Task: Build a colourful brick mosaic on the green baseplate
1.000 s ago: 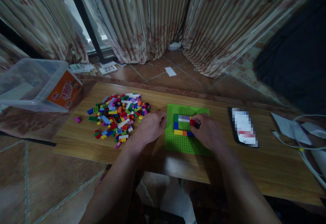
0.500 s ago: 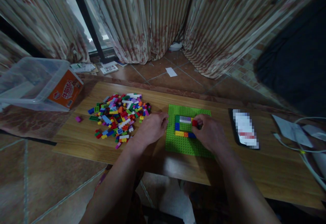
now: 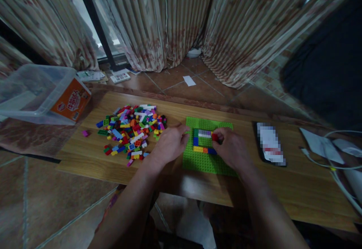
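Observation:
A green studded baseplate (image 3: 207, 165) lies on the table, bearing a rectangular outline of toy bricks (image 3: 199, 149) in yellow, orange, blue, green, white and purple. At the right side of that outline, my right hand (image 3: 230, 145) is closed with thumb and fingers on a red brick (image 3: 215, 137). Its fingers cover part of the outline's right edge. Over the baseplate's left edge is my left hand (image 3: 172, 143), its fingers drawn together; whatever may be between them is too small to make out. A mixed heap of loose bricks (image 3: 132, 128) spreads just left of this hand.
A phone (image 3: 270, 143) lies on the wooden table (image 3: 90, 158) to the right, with a paper (image 3: 319, 145) and white cables (image 3: 325, 166) beyond it. A clear plastic bin (image 3: 36, 109) with an orange label stands at the left. Curtains (image 3: 147, 26) hang behind.
My left hand's fingertips have shifted slightly and spread a little at the baseplate's edge. My right hand stays on the red brick. The whole view has drifted slightly.

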{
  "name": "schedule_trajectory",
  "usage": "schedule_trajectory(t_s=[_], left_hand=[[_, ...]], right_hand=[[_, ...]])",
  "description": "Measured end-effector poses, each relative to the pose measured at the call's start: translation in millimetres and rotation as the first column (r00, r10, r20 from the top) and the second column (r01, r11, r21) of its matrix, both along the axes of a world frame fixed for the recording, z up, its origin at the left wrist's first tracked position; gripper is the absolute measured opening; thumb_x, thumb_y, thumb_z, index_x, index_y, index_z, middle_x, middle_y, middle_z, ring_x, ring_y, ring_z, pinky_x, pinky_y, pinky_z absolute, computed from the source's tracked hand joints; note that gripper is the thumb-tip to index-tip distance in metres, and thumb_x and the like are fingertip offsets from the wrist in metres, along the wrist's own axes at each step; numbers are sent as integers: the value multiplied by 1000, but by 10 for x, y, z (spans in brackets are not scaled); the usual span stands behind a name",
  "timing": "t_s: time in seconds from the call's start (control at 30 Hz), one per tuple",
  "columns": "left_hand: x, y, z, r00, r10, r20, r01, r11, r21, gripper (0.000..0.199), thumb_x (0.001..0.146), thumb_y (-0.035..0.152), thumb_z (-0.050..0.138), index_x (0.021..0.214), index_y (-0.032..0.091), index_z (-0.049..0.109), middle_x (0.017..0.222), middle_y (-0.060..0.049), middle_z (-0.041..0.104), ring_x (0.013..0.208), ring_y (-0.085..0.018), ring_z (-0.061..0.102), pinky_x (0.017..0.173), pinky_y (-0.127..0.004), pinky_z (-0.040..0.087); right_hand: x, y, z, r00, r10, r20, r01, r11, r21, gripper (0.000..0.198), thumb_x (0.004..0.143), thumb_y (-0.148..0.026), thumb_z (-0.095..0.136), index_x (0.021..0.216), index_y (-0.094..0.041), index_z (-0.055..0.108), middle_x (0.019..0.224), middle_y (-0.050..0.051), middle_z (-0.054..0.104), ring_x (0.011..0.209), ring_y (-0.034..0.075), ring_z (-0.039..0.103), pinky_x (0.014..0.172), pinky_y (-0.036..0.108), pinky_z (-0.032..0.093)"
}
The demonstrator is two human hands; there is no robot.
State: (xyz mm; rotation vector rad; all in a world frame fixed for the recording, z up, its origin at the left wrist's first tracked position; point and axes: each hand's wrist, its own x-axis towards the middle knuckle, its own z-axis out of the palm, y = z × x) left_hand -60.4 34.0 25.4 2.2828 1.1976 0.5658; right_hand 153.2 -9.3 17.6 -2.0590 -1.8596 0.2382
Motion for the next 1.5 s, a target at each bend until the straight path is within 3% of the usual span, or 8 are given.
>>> schedule_trajectory(t_s=[0.17,0.4,0.53,0.8,0.97,1.27,1.5], left_hand=[[203,-97,-47,996,-74,44,70,993,92,25,90,20,54,111,20,68,132,-11,58,125,-24,53,109,-43,43],[478,-240,-152,989,-134,-62,138,988,66,24,94,26,49,106,22,69,156,-10,33,140,-33,33,109,-62,35],[537,-264,-150,987,-108,-116,113,993,36,27,96,24,44,107,18,67,158,-15,29,143,-35,29,110,-68,29],[566,-284,-147,985,-122,-126,124,992,11,26,95,25,43,108,17,65,157,-16,31,144,-34,28,110,-67,30],[568,-280,-158,986,-123,-116,125,992,19,26,95,25,44,109,18,65,156,-15,32,143,-34,29,110,-65,31],[579,-270,-188,988,-92,-120,99,994,47,30,94,27,47,118,20,63,154,-14,37,141,-32,32,109,-59,34],[566,-280,-198,987,-93,-129,102,993,65,33,93,26,48,122,19,62,152,-15,40,139,-32,36,110,-57,34]], right_hand=[[12,0,-20,999,41,19,-41,999,12,9,77,-17,60,85,-19,65,84,6,64,79,20,61,75,33,47],[23,-12,-29,998,33,48,-33,999,5,11,76,-14,61,84,-19,65,84,5,64,79,20,59,74,32,46],[31,-10,-26,998,52,40,-52,999,0,9,77,-15,59,83,-19,66,83,5,62,79,20,58,73,32,45],[150,-4,-3,993,86,-84,-95,990,-105,16,78,-14,62,92,-18,68,91,5,61,78,17,60,75,31,45],[177,-6,-27,988,92,-124,-101,992,-70,15,78,-14,63,92,-19,69,89,3,61,76,16,60,72,29,46],[118,7,-87,990,-41,-134,40,999,-13,14,74,-15,64,87,-19,68,86,5,65,72,18,61,70,32,49],[235,9,-86,963,-104,-250,101,995,-27,14,75,-24,68,87,-18,70,84,5,72,71,18,65,71,33,51]])
